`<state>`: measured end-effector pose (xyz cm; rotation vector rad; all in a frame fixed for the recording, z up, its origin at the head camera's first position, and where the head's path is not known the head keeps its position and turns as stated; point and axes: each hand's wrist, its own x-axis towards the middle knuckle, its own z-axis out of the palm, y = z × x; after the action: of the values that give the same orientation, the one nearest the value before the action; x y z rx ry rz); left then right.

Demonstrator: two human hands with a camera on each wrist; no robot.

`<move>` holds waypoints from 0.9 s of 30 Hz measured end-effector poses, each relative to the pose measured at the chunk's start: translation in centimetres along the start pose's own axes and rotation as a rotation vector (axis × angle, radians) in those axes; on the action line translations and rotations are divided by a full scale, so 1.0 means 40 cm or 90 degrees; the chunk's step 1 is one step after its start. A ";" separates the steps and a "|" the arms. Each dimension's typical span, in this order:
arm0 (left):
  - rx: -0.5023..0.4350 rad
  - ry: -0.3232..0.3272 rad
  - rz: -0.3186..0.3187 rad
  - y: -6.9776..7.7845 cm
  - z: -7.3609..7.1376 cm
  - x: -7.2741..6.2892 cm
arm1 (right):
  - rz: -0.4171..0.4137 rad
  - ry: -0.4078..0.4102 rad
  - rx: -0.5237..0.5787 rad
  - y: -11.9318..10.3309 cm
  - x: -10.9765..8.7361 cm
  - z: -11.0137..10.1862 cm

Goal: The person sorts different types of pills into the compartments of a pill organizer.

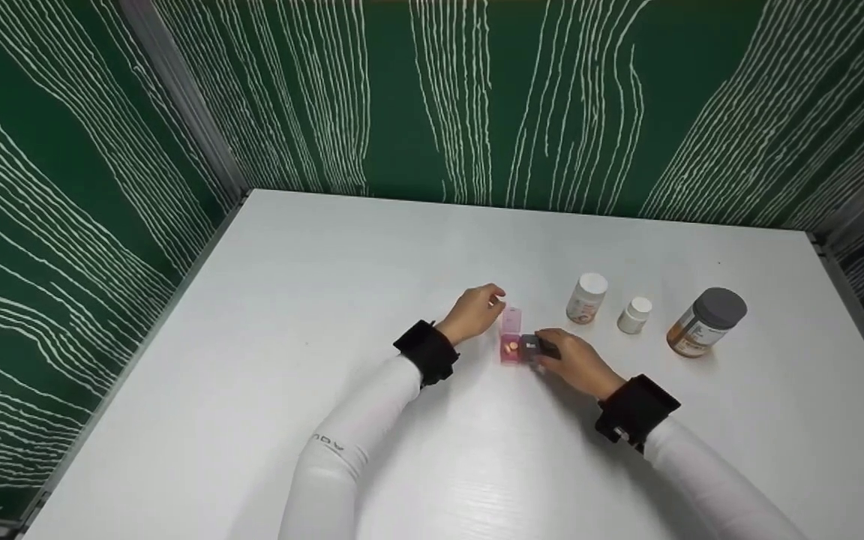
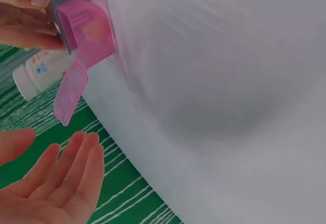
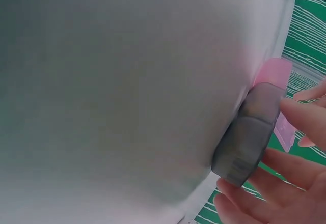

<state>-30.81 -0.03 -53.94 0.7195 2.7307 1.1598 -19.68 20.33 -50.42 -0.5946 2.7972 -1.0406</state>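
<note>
A small pink pill box (image 1: 510,358) stands on the table with its see-through lid (image 1: 511,321) raised; a few yellowish pills (image 1: 513,346) lie inside. Against its right side sits a grey pill box (image 3: 244,142), made of two joined parts. My right hand (image 1: 578,364) grips this grey box between thumb and fingers. Just beyond the raised lid, my left hand (image 1: 475,311) hovers with loosely bent fingers and holds nothing. In the left wrist view, a gap shows between the left fingertips (image 2: 91,140) and the lid.
To the right stand a white bottle (image 1: 586,298), a smaller white bottle (image 1: 634,316) and a large brown jar (image 1: 706,322) with a dark grey lid. The white table (image 1: 289,262) meets green, white-lined walls (image 1: 387,97) at the back and sides.
</note>
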 end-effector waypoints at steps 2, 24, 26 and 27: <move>0.016 0.020 -0.005 -0.028 0.027 0.025 | -0.002 -0.001 0.002 -0.001 0.001 0.002; 0.031 -0.091 0.013 0.205 -0.075 -0.162 | -0.015 0.028 -0.059 -0.013 -0.001 0.009; 0.076 -0.098 0.036 0.209 -0.070 -0.175 | -0.026 0.037 -0.062 -0.013 -0.004 0.010; 0.098 -0.101 0.047 0.209 -0.068 -0.183 | -0.029 0.041 -0.061 -0.012 -0.005 0.012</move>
<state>-21.79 -0.10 -46.89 0.8964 2.7014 0.8692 -19.25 19.78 -50.47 -0.6492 2.9166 -0.9547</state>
